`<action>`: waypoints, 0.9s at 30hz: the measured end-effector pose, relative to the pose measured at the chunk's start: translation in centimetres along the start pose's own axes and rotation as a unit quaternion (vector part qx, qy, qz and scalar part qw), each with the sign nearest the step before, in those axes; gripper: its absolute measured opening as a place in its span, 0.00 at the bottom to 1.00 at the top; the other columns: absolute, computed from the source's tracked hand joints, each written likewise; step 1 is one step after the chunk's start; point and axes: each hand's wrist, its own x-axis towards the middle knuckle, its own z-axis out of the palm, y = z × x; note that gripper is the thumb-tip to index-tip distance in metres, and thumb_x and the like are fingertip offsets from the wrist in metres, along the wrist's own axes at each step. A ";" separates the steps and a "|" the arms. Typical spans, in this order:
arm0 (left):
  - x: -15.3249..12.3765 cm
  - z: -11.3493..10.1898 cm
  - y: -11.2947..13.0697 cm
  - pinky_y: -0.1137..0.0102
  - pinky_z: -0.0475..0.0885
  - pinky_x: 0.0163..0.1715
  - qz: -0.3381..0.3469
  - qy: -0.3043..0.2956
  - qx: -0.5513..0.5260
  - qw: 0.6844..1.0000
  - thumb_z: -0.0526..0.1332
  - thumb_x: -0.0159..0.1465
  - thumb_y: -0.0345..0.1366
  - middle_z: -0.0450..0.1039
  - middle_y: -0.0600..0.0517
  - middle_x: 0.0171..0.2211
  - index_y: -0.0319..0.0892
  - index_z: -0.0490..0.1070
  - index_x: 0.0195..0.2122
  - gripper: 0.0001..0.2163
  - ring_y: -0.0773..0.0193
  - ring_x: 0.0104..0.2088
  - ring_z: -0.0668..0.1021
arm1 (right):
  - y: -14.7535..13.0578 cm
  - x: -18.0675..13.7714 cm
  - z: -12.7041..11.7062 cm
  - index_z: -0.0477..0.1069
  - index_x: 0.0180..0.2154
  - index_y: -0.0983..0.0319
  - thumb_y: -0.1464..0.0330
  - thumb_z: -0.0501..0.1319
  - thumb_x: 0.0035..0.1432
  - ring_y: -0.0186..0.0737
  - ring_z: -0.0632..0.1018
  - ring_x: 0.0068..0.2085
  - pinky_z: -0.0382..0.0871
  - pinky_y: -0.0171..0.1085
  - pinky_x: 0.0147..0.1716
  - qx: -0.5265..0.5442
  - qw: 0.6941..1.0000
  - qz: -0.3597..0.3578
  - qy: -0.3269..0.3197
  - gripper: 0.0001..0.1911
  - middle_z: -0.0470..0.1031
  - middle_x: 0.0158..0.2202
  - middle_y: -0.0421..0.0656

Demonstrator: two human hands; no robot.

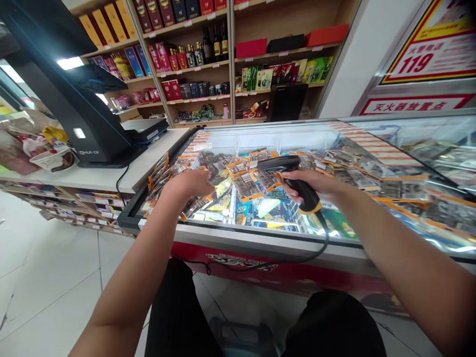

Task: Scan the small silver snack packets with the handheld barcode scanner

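My right hand (307, 181) is wrapped round the handle of a black and yellow barcode scanner (309, 196), its head pointing left above the freezer's glass lid. From the handle's base a black cord loops down across the freezer front. My left hand (193, 182) has its fingers closed at the left pile of snack packets (199, 204); orange packet edging shows at the fingertips, the rest hidden by the hand. Between the hands, more clear packets with orange edges (245, 184) lie spread on the glass. Others cover the lid (401, 188) to the right.
Under the glass of the chest freezer (260, 232) are colourful frozen goods. A counter (130, 176) on the left bears a black checkout machine (89, 109) and a white basket (55, 159). Shelves (197, 69) with boxes and bottles stand behind. My knees are against the front side.
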 end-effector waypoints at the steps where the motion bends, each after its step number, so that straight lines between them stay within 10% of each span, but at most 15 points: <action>1: -0.1 0.1 -0.2 0.50 0.78 0.61 -0.003 -0.003 0.007 1.000 0.65 0.67 0.46 0.83 0.35 0.63 0.46 0.80 0.63 0.24 0.35 0.63 0.83 | -0.1 0.0 0.1 0.72 0.41 0.58 0.45 0.77 0.63 0.37 0.72 0.22 0.68 0.37 0.19 -0.003 1.000 0.000 -0.002 0.27 0.72 0.24 0.39; 14: 1.7 1.3 -0.8 0.38 0.66 0.72 0.043 0.043 -0.025 0.998 0.67 0.66 0.44 0.84 0.41 0.56 0.53 0.90 0.44 0.11 0.34 0.63 0.81 | 0.6 0.2 -0.5 0.71 0.40 0.57 0.44 0.76 0.65 0.38 0.71 0.23 0.69 0.39 0.19 -0.011 1.000 0.007 0.000 0.27 0.71 0.25 0.40; 23: 3.6 1.3 -3.0 0.46 0.63 0.76 0.129 0.072 -0.021 0.989 0.64 0.64 0.36 0.84 0.46 0.64 0.53 0.89 0.42 0.12 0.41 0.72 0.75 | -0.2 -0.1 0.1 0.71 0.40 0.57 0.46 0.76 0.65 0.39 0.72 0.22 0.69 0.39 0.19 -0.018 1.000 -0.002 -0.007 0.26 0.72 0.25 0.40; 27: 4.2 0.3 -2.9 0.57 0.75 0.66 0.169 0.078 -0.109 0.977 0.62 0.69 0.38 0.89 0.47 0.53 0.51 0.87 0.48 0.13 0.49 0.57 0.86 | -0.3 -0.2 0.4 0.71 0.40 0.57 0.46 0.77 0.64 0.39 0.72 0.23 0.69 0.39 0.20 -0.009 1.000 0.000 0.000 0.26 0.72 0.25 0.40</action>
